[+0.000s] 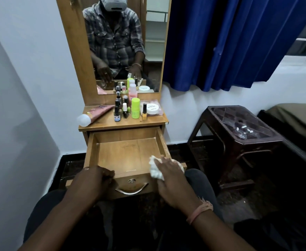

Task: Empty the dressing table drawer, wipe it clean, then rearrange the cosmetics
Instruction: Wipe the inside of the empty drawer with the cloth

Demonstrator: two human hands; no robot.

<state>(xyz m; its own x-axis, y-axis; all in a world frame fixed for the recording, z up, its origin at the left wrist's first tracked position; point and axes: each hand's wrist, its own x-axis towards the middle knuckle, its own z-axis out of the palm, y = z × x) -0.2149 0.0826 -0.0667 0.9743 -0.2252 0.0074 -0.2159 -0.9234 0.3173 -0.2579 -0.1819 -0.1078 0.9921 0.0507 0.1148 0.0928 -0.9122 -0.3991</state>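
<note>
Nearest to us, our left hand (101,176) curls its fingers (109,173) over the front edge of the open drawer (126,151), just above the metal handle (131,191), and that hold is what we should keep firm so the drawer does not slide while we rub. Our right hand (168,176) presses a crumpled white cloth (155,169) into the near right corner, its fingers laid flat and close together over the cloth rather than pinching it. Beyond those fingers the drawer floor shows bare wood with nothing in it, so we judge the emptying done and the wiping in hand. We would do well to sweep from this corner toward the far wall and into the left corners, where dust tends to gather. Farther still, the cosmetics (130,109) stand bunched on the tabletop (112,124) under the mirror (126,42), waiting to go back.
</note>
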